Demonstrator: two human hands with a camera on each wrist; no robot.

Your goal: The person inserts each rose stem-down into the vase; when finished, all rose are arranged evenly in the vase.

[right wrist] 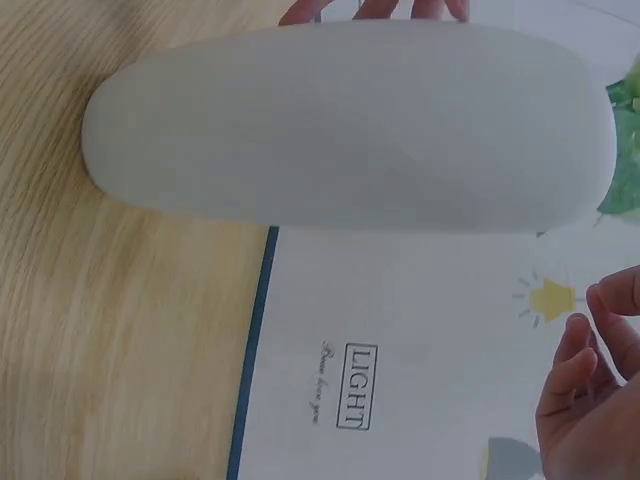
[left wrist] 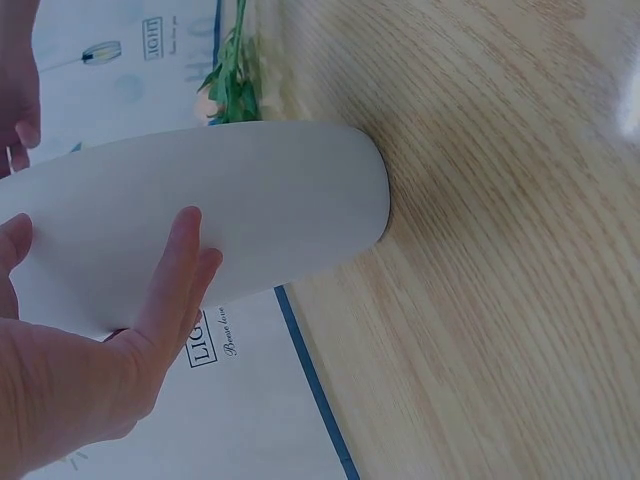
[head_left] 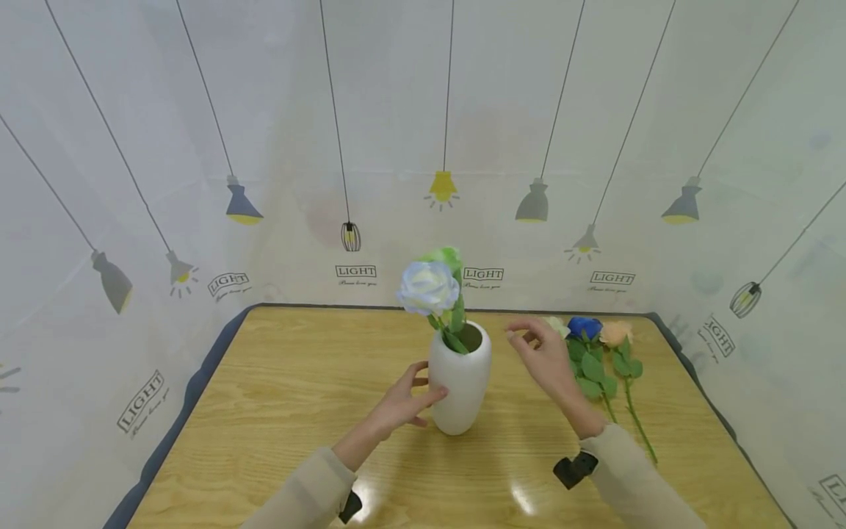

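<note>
A tall white vase (head_left: 463, 386) stands upright on the wooden table. One pale blue-white rose (head_left: 428, 288) with green leaves is in it, leaning left over the rim; its lower stem is hidden inside. My left hand (head_left: 399, 404) holds the vase's left side, thumb on the near face and fingers spread around the side, as the left wrist view also shows along the vase wall (left wrist: 250, 190). To the right of the rim, apart from the vase, my right hand (head_left: 545, 360) hovers with loosely bent fingers and nothing between them.
Right of my right hand lie a blue rose (head_left: 584, 328), a peach rose (head_left: 616, 333) and a whitish rose (head_left: 557, 325), partly hidden by that hand. Their stems point toward me. A lamp-printed cloth (head_left: 396, 147) encloses the table (head_left: 297, 382) at the back and sides.
</note>
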